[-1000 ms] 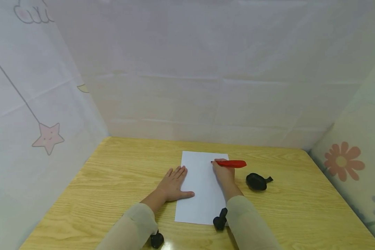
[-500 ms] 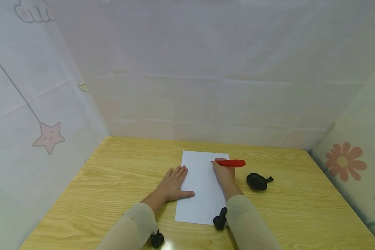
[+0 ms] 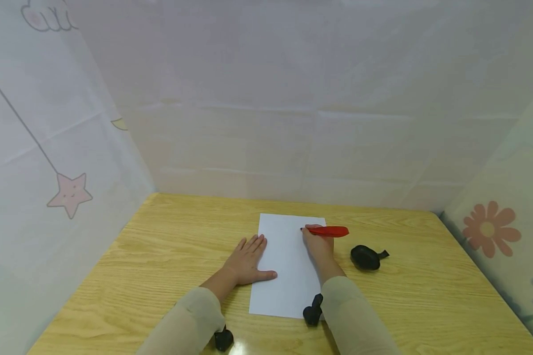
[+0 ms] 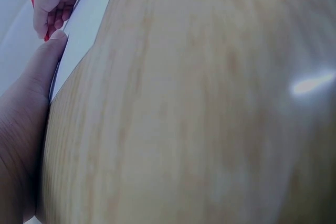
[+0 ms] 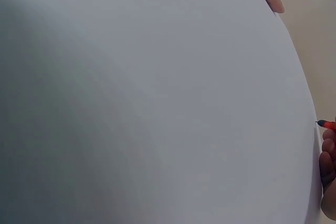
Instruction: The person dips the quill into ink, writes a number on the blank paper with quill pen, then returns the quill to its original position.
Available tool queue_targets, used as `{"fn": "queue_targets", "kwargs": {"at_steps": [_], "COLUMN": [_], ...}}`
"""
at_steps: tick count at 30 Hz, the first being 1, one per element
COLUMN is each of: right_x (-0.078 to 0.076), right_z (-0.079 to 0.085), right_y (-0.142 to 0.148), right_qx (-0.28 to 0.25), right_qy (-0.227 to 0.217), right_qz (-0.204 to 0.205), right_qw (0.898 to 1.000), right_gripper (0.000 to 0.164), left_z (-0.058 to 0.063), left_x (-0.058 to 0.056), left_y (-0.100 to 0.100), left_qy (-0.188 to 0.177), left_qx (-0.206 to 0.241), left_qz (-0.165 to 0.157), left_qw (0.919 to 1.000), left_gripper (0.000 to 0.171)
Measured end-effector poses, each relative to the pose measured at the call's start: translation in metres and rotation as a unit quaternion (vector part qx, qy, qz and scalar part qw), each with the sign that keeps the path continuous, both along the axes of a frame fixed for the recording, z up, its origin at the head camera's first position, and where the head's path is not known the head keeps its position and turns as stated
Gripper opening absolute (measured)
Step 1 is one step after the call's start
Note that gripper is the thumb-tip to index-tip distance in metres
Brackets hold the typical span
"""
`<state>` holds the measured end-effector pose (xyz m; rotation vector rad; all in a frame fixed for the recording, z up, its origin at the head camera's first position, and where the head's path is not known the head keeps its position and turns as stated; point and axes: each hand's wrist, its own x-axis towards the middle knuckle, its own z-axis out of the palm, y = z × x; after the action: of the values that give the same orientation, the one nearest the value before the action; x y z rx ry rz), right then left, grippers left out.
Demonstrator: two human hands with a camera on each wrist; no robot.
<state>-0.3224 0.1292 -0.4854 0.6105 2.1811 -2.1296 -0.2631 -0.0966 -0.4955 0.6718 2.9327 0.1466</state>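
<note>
A white sheet of paper [image 3: 286,266] lies upright on the wooden table. My left hand [image 3: 245,262] rests flat across its left edge, fingers spread and thumb on the sheet. Near the sheet's upper right, my right hand [image 3: 319,249] pinches a red pen [image 3: 330,231] with a broad, feather-like end pointing right. The dark tip of the pen [image 5: 324,124] is at the paper's surface in the right wrist view; whether it touches, I cannot tell. No marks show on the paper. In the left wrist view, the left thumb [image 4: 47,59] lies along the sheet.
A black rounded object [image 3: 365,258] with a short tail sits on the table [image 3: 426,286] right of my right hand. Small black devices [image 3: 313,310] hang at both wrists. Pale fabric walls [image 3: 266,98] with printed figures enclose the table's back and sides.
</note>
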Motion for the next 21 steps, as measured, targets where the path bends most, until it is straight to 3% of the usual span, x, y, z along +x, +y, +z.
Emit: {"fn": "queue_targets", "kwargs": {"at_steps": [9, 21], "right_x": [0.0038, 0.0043], "right_z": [0.0048, 0.0046], "right_y": [-0.0012, -0.0011], "right_qx": [-0.032, -0.032], "right_qy": [-0.009, -0.017], "right_qz": [-0.004, 0.002], "right_qw": [0.999, 0.999], "right_gripper": [0.04, 0.044], "left_z": [0.0018, 0.0032], "left_x": [0.0012, 0.0016], "left_y": [0.0002, 0.0011], "left_qy": [0.001, -0.003], "left_qx": [0.001, -0.001], "left_qz": [0.002, 0.004], "left_qw": [1.0, 1.0], "left_gripper": [0.106, 0.106]}}
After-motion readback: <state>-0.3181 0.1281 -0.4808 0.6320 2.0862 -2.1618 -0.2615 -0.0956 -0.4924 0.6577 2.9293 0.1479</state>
